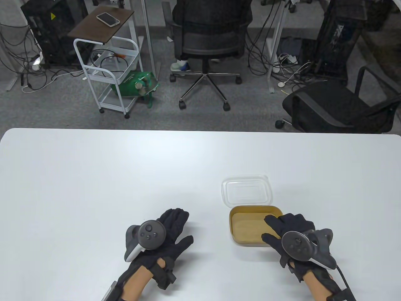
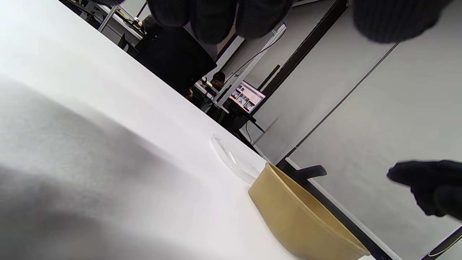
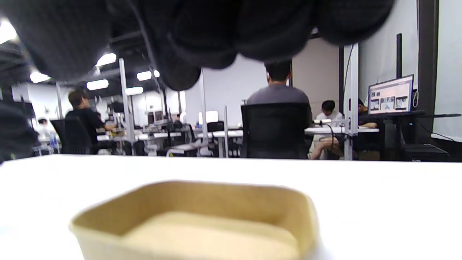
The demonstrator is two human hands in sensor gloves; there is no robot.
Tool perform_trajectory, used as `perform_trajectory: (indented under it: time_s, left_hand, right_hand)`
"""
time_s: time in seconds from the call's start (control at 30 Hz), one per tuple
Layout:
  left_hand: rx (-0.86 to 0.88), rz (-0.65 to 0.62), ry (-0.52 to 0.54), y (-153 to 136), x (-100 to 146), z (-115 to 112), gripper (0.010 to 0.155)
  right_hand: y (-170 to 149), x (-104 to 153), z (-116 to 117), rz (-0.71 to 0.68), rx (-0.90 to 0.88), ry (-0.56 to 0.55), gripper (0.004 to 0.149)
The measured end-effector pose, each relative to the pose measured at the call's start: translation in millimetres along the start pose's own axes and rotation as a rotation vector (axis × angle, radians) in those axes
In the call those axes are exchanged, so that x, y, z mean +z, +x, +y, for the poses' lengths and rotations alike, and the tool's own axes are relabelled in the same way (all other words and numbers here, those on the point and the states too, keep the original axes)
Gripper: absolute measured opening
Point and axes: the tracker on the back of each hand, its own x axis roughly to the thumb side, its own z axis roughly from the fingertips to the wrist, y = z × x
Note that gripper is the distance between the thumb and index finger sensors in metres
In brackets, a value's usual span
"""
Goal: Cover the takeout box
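A brown paper takeout box stands open on the white table. It also shows in the left wrist view and the right wrist view. A clear plastic lid lies flat just behind it, touching its far rim; its edge shows in the left wrist view. My right hand hovers over the box's right side, fingers spread, holding nothing. My left hand lies palm down on the table left of the box, open and empty.
Beyond the table's far edge stand office chairs, a white cart and cables on the floor. The table stretches bare to the left and back.
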Motion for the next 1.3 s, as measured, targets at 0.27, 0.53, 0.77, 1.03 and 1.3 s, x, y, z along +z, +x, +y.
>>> perform_trajectory:
  time_s: [0.27,0.53,0.77,1.03,1.3]
  left_hand:
    - [-0.005,0.012,-0.004,-0.7,0.4,1.1,0.082]
    - [-0.008,0.027,-0.011,-1.5,-0.6,1.4,0.082]
    - [-0.018,0.037,-0.019,-2.5,-1.3,0.9,0.083]
    - [-0.014,0.061,-0.024,-6.2,-2.7,1.5,0.083]
    - [-0.012,0.056,-0.027,-6.1,-3.3,1.6,0.083]
  right_hand:
    - [-3.2,0.1,38.7,-0.014,0.196,0.139,0.059]
    - [-3.3,-3.0,56.8,-0.012,0.297,0.211,0.055]
    - [-1.7,-4.0,66.5,-0.006,0.364,0.216,0.050]
    - [-0.7,-5.0,71.8,-0.004,0.406,0.188,0.038]
    - [2.4,-3.4,69.3,-0.027,0.411,0.156,0.037]
